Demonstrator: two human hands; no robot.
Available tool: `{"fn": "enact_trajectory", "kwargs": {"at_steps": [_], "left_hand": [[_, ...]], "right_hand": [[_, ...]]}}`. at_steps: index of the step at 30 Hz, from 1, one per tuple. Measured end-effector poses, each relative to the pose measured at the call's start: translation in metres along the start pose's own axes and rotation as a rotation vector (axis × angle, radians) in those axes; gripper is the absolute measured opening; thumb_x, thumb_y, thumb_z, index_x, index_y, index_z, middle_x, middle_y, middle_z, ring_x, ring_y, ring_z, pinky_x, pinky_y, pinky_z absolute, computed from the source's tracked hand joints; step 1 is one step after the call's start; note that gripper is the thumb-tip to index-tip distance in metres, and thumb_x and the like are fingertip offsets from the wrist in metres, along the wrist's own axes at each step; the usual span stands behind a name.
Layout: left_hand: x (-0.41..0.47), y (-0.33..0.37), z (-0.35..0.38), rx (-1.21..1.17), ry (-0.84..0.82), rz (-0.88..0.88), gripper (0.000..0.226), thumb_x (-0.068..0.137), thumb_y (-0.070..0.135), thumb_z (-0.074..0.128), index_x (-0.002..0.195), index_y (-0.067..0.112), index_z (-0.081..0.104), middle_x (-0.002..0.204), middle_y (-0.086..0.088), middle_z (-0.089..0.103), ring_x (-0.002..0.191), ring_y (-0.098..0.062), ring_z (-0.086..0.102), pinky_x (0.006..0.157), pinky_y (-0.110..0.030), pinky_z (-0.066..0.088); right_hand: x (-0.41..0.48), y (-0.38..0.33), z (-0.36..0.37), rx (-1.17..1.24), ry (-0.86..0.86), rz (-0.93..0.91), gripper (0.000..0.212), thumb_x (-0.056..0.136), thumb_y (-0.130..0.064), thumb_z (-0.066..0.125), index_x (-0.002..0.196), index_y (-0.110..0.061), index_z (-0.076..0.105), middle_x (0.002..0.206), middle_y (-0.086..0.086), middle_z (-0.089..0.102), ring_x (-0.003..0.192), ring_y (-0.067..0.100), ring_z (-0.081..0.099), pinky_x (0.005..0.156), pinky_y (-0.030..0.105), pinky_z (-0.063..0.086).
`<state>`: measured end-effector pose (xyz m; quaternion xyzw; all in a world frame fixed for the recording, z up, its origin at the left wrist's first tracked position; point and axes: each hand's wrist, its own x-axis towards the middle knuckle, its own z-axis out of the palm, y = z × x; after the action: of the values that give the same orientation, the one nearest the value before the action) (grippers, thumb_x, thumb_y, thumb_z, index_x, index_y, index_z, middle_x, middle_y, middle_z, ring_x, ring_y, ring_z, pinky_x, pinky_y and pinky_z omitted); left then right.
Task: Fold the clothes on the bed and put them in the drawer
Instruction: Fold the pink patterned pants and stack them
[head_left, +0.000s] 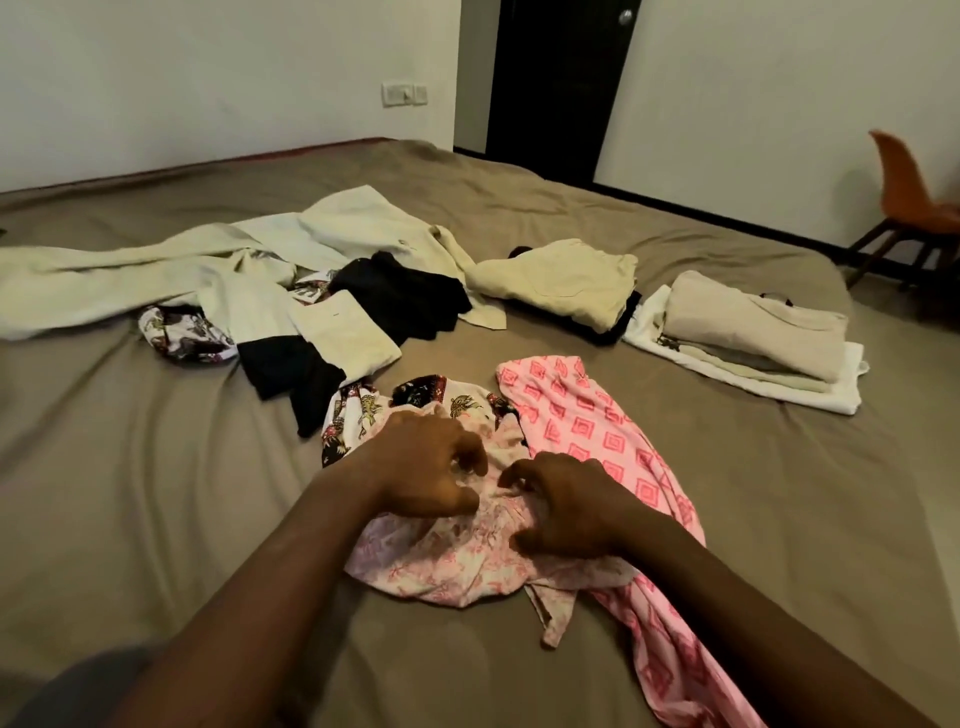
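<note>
left hand (426, 467), right hand (566, 512) grip floral garment (441, 566) (bunched, tail pointing nearward)

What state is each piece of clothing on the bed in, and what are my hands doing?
floral garment: crumpled, unfolded, under both hands.
left hand: fingers curled, gripping floral garment.
right hand: fingers curled, gripping floral garment.
pink diamond-print garment: unfolded, lying loose.
cream jacket: unfolded, spread out.
beige stack: folded.
cream stack: folded.

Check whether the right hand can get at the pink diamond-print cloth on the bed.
Probably yes: the pink diamond-print cloth lies just beside the right hand, nothing between, though its grip is on the pale floral garment.
</note>
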<state>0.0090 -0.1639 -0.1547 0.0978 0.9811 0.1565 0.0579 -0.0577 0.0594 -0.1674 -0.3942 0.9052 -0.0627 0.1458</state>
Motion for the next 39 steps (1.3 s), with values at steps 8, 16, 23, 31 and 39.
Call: {"fn": "enact_trajectory", "kwargs": {"at_steps": [8, 16, 23, 31, 39], "left_hand": [[-0.006, 0.0, -0.008, 0.253, -0.031, -0.123, 0.075, 0.079, 0.067, 0.073, 0.142, 0.042, 0.04, 0.152, 0.006, 0.039, 0.132, -0.019, 0.048, 0.108, -0.044, 0.045], [-0.032, 0.019, -0.063, 0.629, 0.04, -0.132, 0.065, 0.094, 0.049, 0.066, 0.149, 0.046, 0.032, 0.135, 0.004, 0.054, 0.113, -0.02, 0.061, 0.075, -0.033, 0.05], [-0.036, 0.055, -0.151, 0.241, -0.059, -0.189, 0.083, 0.073, 0.071, 0.077, 0.142, 0.035, 0.051, 0.135, 0.004, 0.063, 0.117, -0.016, 0.062, 0.094, -0.031, 0.051], [-0.051, 0.152, -0.307, -0.107, 0.42, 0.093, 0.041, 0.092, 0.061, 0.065, 0.068, 0.029, 0.076, 0.066, 0.013, 0.066, 0.067, -0.009, 0.061, 0.067, -0.037, 0.052], [-0.09, 0.207, -0.381, -0.752, 0.298, 0.31, 0.073, 0.077, 0.057, 0.082, 0.11, -0.007, 0.072, 0.111, -0.027, 0.072, 0.094, -0.035, 0.072, 0.085, -0.044, 0.061]], "right_hand": [[-0.016, 0.006, -0.002, -0.169, 0.167, -0.094, 0.045, 0.097, -0.035, 0.064, 0.138, -0.033, 0.045, 0.132, -0.003, 0.044, 0.11, 0.016, 0.045, 0.079, 0.03, 0.048], [-0.047, 0.026, -0.027, -0.313, 0.421, -0.085, 0.035, 0.096, -0.013, 0.061, 0.13, -0.025, 0.061, 0.117, 0.002, 0.061, 0.101, 0.025, 0.064, 0.068, 0.036, 0.047], [-0.096, 0.04, -0.151, 0.173, 0.856, 0.028, 0.026, 0.085, -0.016, 0.067, 0.106, -0.029, 0.075, 0.1, -0.001, 0.077, 0.093, 0.023, 0.07, 0.073, 0.032, 0.05], [-0.196, 0.041, -0.33, 0.75, 0.792, -0.068, 0.022, 0.084, -0.015, 0.081, 0.104, -0.007, 0.078, 0.094, 0.007, 0.075, 0.089, 0.022, 0.068, 0.07, 0.029, 0.055], [-0.288, 0.046, -0.385, 1.345, 0.593, -0.315, 0.037, 0.088, -0.043, 0.069, 0.103, -0.012, 0.081, 0.116, 0.011, 0.074, 0.103, 0.024, 0.072, 0.095, 0.041, 0.059]]}}
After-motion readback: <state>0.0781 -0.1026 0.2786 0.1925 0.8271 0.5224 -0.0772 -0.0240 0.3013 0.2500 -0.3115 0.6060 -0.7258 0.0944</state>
